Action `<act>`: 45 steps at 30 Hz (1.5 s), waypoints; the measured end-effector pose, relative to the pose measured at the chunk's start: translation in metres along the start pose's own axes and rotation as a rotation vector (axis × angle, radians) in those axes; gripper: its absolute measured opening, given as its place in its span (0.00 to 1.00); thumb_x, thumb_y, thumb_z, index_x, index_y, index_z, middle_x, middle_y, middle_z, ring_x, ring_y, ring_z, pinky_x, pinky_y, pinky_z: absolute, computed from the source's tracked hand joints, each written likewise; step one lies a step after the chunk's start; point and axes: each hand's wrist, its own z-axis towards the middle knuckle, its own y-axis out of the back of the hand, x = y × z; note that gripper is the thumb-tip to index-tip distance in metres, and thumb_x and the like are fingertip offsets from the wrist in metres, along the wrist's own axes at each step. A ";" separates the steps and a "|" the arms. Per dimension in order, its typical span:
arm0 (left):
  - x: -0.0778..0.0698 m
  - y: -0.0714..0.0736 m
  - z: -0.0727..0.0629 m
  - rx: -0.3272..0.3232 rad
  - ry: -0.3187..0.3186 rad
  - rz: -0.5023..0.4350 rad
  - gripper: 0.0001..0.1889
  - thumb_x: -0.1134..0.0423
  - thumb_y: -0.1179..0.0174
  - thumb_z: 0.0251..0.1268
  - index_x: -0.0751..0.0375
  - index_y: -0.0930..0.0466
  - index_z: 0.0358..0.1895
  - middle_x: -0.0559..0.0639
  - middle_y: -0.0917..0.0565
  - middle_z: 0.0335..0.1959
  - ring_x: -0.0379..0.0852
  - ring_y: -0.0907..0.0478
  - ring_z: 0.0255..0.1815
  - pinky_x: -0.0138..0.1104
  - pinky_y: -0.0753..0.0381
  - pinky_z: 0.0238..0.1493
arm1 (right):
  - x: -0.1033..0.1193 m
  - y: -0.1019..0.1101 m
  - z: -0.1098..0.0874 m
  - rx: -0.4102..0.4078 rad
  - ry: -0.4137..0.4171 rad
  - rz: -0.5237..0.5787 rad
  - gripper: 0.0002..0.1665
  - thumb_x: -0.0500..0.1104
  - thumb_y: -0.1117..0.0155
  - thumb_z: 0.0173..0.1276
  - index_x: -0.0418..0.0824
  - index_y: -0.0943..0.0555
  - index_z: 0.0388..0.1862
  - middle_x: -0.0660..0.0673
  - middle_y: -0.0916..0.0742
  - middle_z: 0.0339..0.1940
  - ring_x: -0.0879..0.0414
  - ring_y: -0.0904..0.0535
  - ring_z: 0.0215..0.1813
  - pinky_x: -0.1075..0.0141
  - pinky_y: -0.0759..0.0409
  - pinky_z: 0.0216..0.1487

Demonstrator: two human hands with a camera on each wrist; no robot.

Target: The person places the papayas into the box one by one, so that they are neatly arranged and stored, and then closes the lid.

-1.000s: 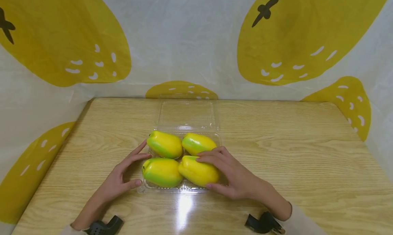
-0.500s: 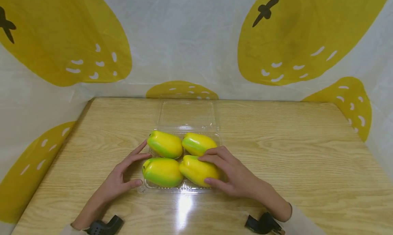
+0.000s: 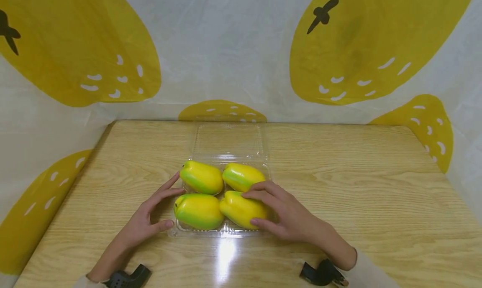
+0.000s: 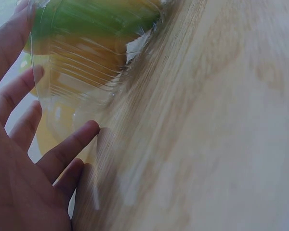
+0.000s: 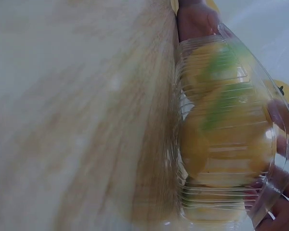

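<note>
A clear plastic clamshell box (image 3: pixel 226 233) lies with its lid folded back. It holds yellow-green papayas in two rows: the back-left papaya (image 3: pixel 202 177), back-right papaya (image 3: pixel 242 176), front-left papaya (image 3: pixel 198 211) and front-right papaya (image 3: pixel 241 210). My right hand (image 3: pixel 288 215) holds the front-right papaya, fingers curved over its top and thumb at its near side. Beside the box's left edge, my left hand (image 3: pixel 144 219) is spread, fingertips at the rim and thumb at the front corner. In the left wrist view, the left hand (image 4: pixel 29 159) shows straight fingers near the box wall.
The transparent lid (image 3: pixel 229 139) lies towards the back of the wooden table (image 3: pixel 339 171). Behind the table hangs a white cloth (image 3: pixel 226 49) with yellow fruit prints. Black wrist devices, such as the left strap (image 3: pixel 128 276), sit below each hand.
The right thumb has shifted slightly up along the front-right papaya's near side. The left hand, box and fruit have stayed about where they were.
</note>
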 end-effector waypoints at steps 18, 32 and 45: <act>0.001 -0.001 -0.001 0.001 -0.001 0.011 0.35 0.69 0.31 0.50 0.67 0.32 0.65 0.59 0.48 0.76 0.56 0.55 0.75 0.29 0.57 0.70 | -0.002 0.002 -0.003 0.045 -0.001 -0.001 0.28 0.51 0.36 0.66 0.45 0.27 0.63 0.47 0.25 0.58 0.54 0.29 0.58 0.60 0.30 0.60; -0.001 -0.002 -0.001 0.003 0.000 0.000 0.35 0.70 0.31 0.49 0.67 0.32 0.65 0.59 0.48 0.76 0.57 0.55 0.75 0.28 0.57 0.69 | 0.003 0.003 -0.002 0.023 0.060 -0.043 0.27 0.53 0.41 0.69 0.43 0.27 0.64 0.47 0.25 0.58 0.55 0.28 0.58 0.62 0.29 0.59; -0.005 0.006 0.012 -0.183 -0.116 -0.211 0.26 0.81 0.50 0.63 0.79 0.39 0.65 0.72 0.38 0.68 0.62 0.31 0.62 0.39 0.36 0.65 | -0.012 0.034 0.011 -0.131 -0.193 0.151 0.29 0.32 0.36 0.63 0.42 0.28 0.63 0.47 0.22 0.58 0.50 0.26 0.55 0.60 0.22 0.47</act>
